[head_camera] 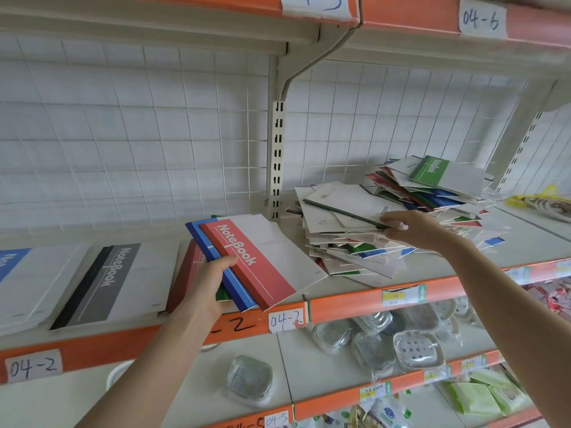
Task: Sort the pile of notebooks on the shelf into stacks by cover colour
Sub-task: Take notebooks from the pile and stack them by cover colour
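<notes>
My left hand [205,285] grips a fan of notebooks above the shelf's front edge: a red-banded notebook [262,261] on top, a blue one [222,273] under it, and a green edge below. My right hand [408,227] pinches the near corner of a green-spined notebook [346,205] lying face down on the mixed pile [401,230] at the right. On the shelf [432,267] to the left lie sorted stacks: blue [27,279], black-and-grey [105,282], and a red stack [188,273] partly hidden by my left hand.
A slotted upright post [276,159] and wire grid back the shelf. The shelf above hangs low with orange edging [401,17]. The lower shelves hold wrapped soap dishes [414,347] and green packets [479,396]. A yellow-tagged item [543,202] lies at the far right.
</notes>
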Demonstrator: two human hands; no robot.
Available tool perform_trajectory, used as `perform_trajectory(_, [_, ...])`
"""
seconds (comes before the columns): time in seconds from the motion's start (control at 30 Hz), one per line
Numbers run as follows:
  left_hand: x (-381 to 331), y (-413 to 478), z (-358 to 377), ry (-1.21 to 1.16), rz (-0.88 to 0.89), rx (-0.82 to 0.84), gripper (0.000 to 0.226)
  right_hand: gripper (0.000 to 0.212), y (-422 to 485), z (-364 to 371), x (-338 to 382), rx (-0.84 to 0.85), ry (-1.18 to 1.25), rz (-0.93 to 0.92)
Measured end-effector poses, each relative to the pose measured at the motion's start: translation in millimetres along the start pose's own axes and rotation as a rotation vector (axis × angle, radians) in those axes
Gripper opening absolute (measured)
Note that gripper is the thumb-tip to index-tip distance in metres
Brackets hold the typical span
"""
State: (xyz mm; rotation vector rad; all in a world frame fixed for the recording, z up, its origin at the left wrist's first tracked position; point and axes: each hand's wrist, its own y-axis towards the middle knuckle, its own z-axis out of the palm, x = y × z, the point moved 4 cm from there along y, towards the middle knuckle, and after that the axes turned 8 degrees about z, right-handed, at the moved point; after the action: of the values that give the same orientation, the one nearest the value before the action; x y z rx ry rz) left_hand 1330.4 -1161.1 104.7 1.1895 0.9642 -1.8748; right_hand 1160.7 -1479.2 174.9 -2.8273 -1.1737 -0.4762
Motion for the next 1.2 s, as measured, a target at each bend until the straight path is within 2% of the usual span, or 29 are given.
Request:
perform_trajectory(0.13, [0.6, -0.9, -0.6, 0.003, 0.002, 0.004, 0.035, 0.04, 0.0, 2.0, -10.1, -0.015, 0.102, 0.014])
perform_trajectory(0.27, [2.4, -2.3, -1.6, 0.006, -0.01, -0.004, 0.035, 0.031, 1.1, 3.8, -13.8, -0.074, 0.005, 0.011])
perform_trajectory(0.4, [1.8, -3.4, -1.1, 0.007, -0.011, -0.006, 0.033, 0.026, -2.8, -10.2, -7.4, -0.373, -0.038, 0.069])
perform_trajectory(0.5, [-0.3, -3.9, -0.5, 0.004, -0.004, -0.003, 0.032, 0.026, -7.6, -23.4, 7.4, -0.531, 0.07, 0.049])
perform_trajectory(0.6, [-2.2, -4.2, -0.9, -0.001, 0.005, -0.011, 0.03, 0.025, -16.4, -38.2, 32.7, -0.632, 0.251, -0.094])
perform_trajectory(0.8, [-5.2, -5.9, -7.3, 0.026, 0.04, -0.006, 0.019, 0.021, -31.4, -61.5, 79.7, -0.762, 0.625, -0.163])
perform_trajectory(0.87, [-7.7, -7.3, -10.6, 0.041, 0.061, 0.003, 0.016, 0.021, -28.3, -62.6, 91.2, -0.713, 0.731, -0.142])
perform_trajectory(0.93, [-10.0, -9.5, -15.0, 0.051, 0.066, 0.011, 0.014, 0.021, -20.3, -55.0, 101.5, -0.553, 0.764, -0.108])
perform_trajectory(1.07, [-14.5, -13.6, -22.9, 0.075, 0.045, 0.007, 0.01, 0.018, -7.2, -22.1, 115.7, -0.207, 0.67, -0.056])
perform_trajectory(1.2, [-14.4, -16.3, -27.8, 0.124, 0.04, 0.057, 0.008, 0.018, 0.6, 6.8, 129.7, -0.027, 0.499, -0.063])
